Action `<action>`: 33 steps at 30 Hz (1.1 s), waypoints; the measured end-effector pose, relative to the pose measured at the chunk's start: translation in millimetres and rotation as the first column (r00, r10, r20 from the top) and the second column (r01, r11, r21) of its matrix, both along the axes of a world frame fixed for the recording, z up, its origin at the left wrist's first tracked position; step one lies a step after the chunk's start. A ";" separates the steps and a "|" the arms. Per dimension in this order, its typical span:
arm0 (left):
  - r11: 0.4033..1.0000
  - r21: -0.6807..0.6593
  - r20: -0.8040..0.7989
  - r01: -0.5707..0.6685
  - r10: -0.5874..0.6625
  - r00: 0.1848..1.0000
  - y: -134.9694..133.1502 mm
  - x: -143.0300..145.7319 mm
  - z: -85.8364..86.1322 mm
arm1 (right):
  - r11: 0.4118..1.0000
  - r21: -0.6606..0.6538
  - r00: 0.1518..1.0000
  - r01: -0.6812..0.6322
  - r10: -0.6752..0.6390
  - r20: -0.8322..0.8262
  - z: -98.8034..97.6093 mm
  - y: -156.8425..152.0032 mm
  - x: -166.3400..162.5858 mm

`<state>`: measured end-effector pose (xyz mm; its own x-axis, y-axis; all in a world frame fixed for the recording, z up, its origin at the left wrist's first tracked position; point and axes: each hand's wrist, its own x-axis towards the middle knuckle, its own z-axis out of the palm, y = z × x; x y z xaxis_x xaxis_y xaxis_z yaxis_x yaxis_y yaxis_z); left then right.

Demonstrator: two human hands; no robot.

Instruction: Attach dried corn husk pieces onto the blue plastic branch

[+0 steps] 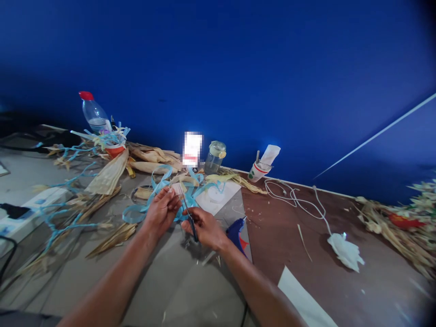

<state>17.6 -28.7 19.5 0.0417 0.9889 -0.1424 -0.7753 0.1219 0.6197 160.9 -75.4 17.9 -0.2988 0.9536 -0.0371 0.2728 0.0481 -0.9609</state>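
Head view: left hand (pixel 165 205), pinching pale scrap (pixel 177 188), could be nicked by slipping dark-handled scissors (pixel 192 227), gripped in four-o'clock right hand (pixel 204 228).

Beyond the fingers (pixel 165 197) rises 1 deep-blue wall (pixel 218 68), darker to their far left, with 1 pale slanting line (pixel 378 135) to their right. Below them lies a grey tabletop (pixel 163 281); rightward, a brown surface (pixel 275 236).
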 end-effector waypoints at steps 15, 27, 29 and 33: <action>1.000 0.021 -0.034 0.007 -0.006 0.999 -0.5 2.4 -1.0 | 0.998 -0.056 0.988 -0.011 0.002 -0.156 1.0 -0.7 -5.1; 1.000 -0.004 -0.023 0.008 -0.008 1.000 0.1 2.9 -0.1 | 0.994 -0.106 0.974 -0.008 -0.016 -0.225 -3.6 0.4 -8.2; 1.000 -0.006 -0.023 0.010 -0.010 1.000 0.0 2.8 -0.5 | 0.995 -0.105 0.976 0.005 -0.027 -0.218 -5.0 0.3 -8.0; 1.000 0.004 -0.019 0.023 -0.023 1.000 -0.6 2.4 -0.8 | 0.998 -0.060 0.983 0.027 -0.038 -0.182 -8.0 0.4 -7.0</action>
